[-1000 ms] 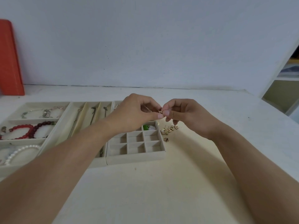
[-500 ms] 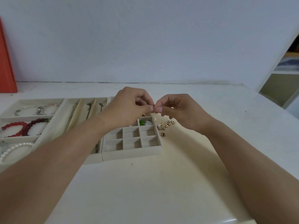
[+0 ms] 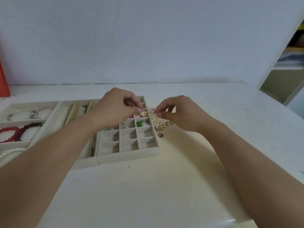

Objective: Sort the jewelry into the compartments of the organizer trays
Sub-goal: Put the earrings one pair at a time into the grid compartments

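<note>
Organizer trays point(image 3: 49, 137), beige and side by side, sit on a white table point(image 3: 164, 186). The grid tray point(image 3: 130, 153) is rightmost. Over its far compartments the left hand point(image 3: 115, 111) curls, fingertips pinched; whether it holds anything is unclear. Just right of the tray, the right hand point(image 3: 179, 112) pinches a small hoop earring point(image 3: 152, 111) above loose gold earrings point(image 3: 162, 126).

Orange panel point(image 3: 4, 79), open shelf point(image 3: 279, 83).
</note>
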